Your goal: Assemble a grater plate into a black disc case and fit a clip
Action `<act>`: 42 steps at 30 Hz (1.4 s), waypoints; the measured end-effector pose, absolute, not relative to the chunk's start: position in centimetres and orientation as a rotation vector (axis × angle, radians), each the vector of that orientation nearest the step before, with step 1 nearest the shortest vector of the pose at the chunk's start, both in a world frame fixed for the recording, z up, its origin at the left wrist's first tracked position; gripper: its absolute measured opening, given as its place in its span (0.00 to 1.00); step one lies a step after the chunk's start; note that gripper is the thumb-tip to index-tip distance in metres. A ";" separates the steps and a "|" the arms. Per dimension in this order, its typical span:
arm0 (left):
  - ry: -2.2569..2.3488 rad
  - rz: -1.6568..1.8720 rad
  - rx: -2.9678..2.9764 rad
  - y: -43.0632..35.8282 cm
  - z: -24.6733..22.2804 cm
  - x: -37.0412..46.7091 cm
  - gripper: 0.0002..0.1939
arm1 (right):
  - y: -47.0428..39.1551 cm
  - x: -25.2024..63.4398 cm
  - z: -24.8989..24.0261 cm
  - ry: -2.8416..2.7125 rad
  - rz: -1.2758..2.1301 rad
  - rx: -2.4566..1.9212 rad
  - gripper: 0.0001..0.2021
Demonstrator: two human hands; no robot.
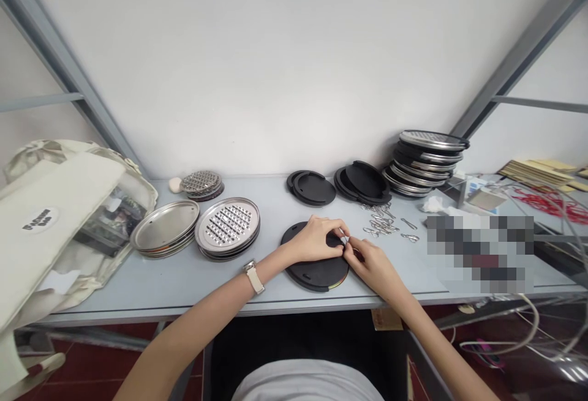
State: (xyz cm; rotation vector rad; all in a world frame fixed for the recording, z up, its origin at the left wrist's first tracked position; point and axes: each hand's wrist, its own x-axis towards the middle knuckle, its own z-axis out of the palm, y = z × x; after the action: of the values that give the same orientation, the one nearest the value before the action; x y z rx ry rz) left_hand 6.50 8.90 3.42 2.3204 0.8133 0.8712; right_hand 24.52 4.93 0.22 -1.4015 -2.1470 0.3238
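"Grey table [151, 288] edge nearest, six o'clock, and the black disc [316, 274] lies flat just inside it!"

"Fingers?"

"Left hand [316, 240] and right hand [371, 264] meet near its two o'clock rim, fingertips bunched at a small pale piece [345, 240]; which grips it, I can't tell."

"Room beyond?"

"Some past nine, before the grater stack [228, 224]; metal clips [381, 223] at two; narrow gap at twelve, then black lids [315, 188]!"

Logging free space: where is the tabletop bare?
Grey tabletop: bare in front of the nearer round silver grater stack, and between it and the nearest round black disc. Crowded back right: silver clips, stacked round silver plates.
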 end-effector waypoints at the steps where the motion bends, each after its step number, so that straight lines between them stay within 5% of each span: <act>1: 0.808 0.875 2.317 8.9 3.4 6.5 0.12 | 4.9 24.5 0.2 -2.146 0.316 -1.405 0.12; 22: 0.742 0.838 2.262 8.9 3.3 6.5 0.13 | 4.6 24.6 0.0 -2.153 0.041 -1.377 0.12; 42: 0.785 0.822 2.340 8.8 3.7 6.5 0.12 | 5.0 24.6 0.0 -2.201 0.163 -1.391 0.12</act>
State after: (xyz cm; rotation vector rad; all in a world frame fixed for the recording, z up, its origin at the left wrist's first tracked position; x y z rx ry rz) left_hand 6.50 8.78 3.72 2.3402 0.7851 0.8221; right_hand 24.62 5.02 -0.01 -1.3905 -2.2014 0.1629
